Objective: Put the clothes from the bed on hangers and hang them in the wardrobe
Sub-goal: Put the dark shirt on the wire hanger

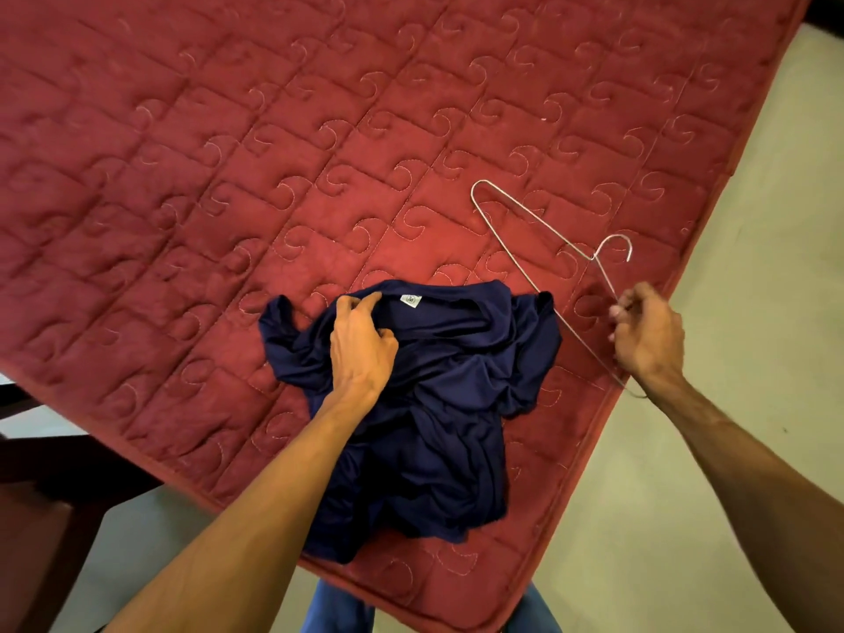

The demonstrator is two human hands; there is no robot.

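Left grip [361, 333] pinching collar of crumpled navy shirt [438, 404], right grip [648, 331] grasping wire hanger [593, 258]

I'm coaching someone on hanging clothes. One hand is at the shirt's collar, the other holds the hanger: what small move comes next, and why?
Probably swing the hanger toward the collar and feed one end into the neck opening. The left hand grips the navy shirt at its collar; the right hand holds the hanger beside the shirt, not yet inside it.
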